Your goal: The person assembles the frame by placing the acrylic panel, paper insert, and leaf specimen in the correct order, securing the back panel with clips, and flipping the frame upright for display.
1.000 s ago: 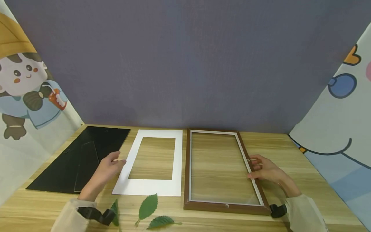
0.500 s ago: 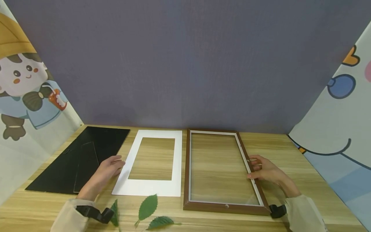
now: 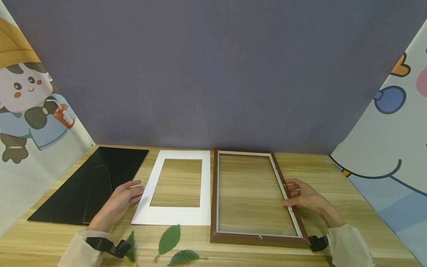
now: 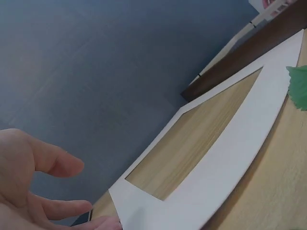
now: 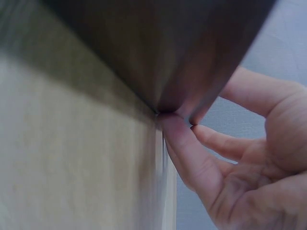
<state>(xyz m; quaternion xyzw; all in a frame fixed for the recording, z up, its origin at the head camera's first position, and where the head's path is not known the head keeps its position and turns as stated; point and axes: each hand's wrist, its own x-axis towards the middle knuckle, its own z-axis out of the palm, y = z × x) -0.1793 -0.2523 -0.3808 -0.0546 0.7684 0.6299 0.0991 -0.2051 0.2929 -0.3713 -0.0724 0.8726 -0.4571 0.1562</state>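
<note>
In the head view, my left hand has its fingertips at the left edge of a white picture mat. The left wrist view shows the thumb standing apart from the mat, with the lower fingers right at its edge. Immediately right of the mat lies a brown picture frame with a clear pane and white inner lip. My right hand grips the frame's right rail, thumb over the top and fingers along the outer side. In the right wrist view, the dark rail hides part of these fingers.
A black backing board with a stand outline lies left of the left hand. Near the front are several green leaves: one upright, one lying sideways, and one partly behind the wrist camera. A grey panel rises behind the table.
My left fingers have lowered from over the mat to its left edge. The mat has shifted slightly right, narrowing the gap to the frame. My right hand keeps its grip.
</note>
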